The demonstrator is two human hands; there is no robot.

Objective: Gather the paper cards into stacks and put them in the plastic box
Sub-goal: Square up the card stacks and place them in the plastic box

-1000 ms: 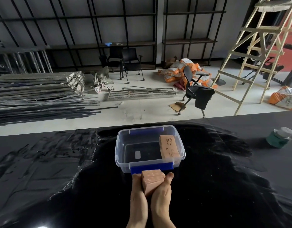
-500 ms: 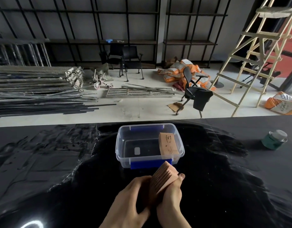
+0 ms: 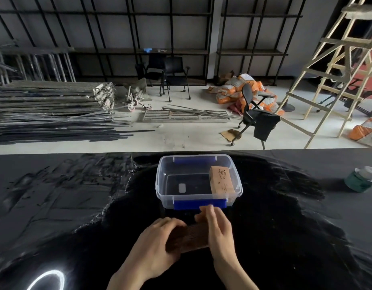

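Left hand (image 3: pixel 153 245), at seven o'clock from the box, fingers curled and clamped on the left end of a brown stack of paper cards (image 3: pixel 189 237); the stack lies lengthwise between both hands, edges upward, just above or on the glossy black tabletop (image 3: pixel 76 216), contact not discernible. Right hand (image 3: pixel 217 229), at six o'clock from the box, closed over the stack's right end, fingertips (image 3: pixel 208 209) reaching almost to the blue latch (image 3: pixel 198 204). Clear rectangular plastic box with blue latches (image 3: pixel 160 185), open, at twelve o'clock from the hands; a first brown card stack (image 3: pixel 221 181) already lies inside along its right wall, at three o'clock of the box floor, leaving the left portion free. Green lidded tin (image 3: pixel 361 180) well apart at three o'clock, not involved. Step in hand, as judged: squaring the second stack before loading; press both ends inward evenly and tap the long edge level so no card protrudes; keep pressure while lifting over the near rim; lower it beside the first stack, parallel to it, releasing only once it rests on the floor, since loose cards would likely fan out.
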